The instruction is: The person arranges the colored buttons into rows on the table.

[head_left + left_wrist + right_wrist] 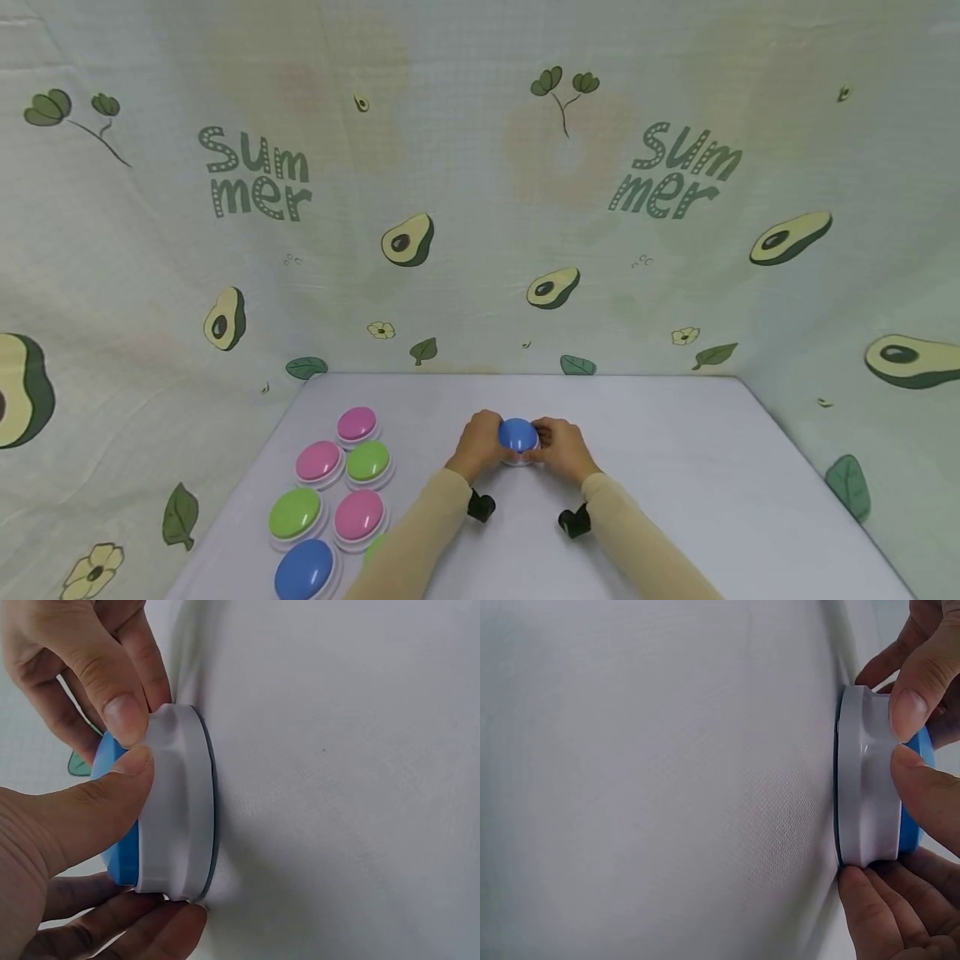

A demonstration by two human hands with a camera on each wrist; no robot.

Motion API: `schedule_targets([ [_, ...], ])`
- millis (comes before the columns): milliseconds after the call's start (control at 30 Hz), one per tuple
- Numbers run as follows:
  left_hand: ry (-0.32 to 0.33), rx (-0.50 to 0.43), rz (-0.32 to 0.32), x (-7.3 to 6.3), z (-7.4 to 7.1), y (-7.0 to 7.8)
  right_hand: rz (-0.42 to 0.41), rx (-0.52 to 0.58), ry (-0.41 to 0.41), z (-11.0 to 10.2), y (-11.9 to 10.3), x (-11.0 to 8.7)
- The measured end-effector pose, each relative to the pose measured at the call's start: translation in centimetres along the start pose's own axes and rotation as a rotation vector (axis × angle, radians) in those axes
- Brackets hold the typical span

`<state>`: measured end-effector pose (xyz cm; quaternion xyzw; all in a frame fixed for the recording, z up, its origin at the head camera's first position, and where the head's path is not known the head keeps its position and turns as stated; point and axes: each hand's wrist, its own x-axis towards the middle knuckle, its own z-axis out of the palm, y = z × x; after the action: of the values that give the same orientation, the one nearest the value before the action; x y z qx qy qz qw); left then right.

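A blue dome push button (518,435) with a white round base sits at the middle of the white table (645,500). My left hand (480,446) grips its left side, and my right hand (566,452) holds the right side. Both thumbs meet at the near side of the base, tip close to tip, in the two wrist views. Fingers of each hand curl around the white base (176,810) and partly cover the blue top. In the right wrist view the base (866,780) stands flat against the table surface.
To the left stand several similar buttons: a pink button (356,423) farthest back, a green button (368,460), another green button (294,512) and a larger-looking blue button (303,570) in front. My left sleeve (420,533) partly hides one green button. A printed cloth (480,167) hangs behind the table.
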<state>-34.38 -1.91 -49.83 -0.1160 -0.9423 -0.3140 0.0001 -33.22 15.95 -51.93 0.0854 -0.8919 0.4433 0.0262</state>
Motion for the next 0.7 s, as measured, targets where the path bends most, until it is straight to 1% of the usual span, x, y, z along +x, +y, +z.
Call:
schedule_targets([
  [233, -0.002, 0.029, -0.012, -0.12, 0.16, -0.38, -0.012, 0.009, 0.02, 0.09, 0.05, -0.34],
  [300, 0.007, 0.041, -0.012, -0.28, 0.23, -0.42, -0.015, 0.005, 0.024, 0.19, 0.19, -0.45],
  [433, 0.028, 0.056, 0.001, -0.53, 0.44, -0.44, -0.028, 0.01, 0.033, 0.33, 0.48, -0.62],
  [700, 0.048, 0.077, 0.023, -0.77, 0.7, -0.67, -0.012, 0.008, 0.04, 0.75, 0.6, -0.9],
])
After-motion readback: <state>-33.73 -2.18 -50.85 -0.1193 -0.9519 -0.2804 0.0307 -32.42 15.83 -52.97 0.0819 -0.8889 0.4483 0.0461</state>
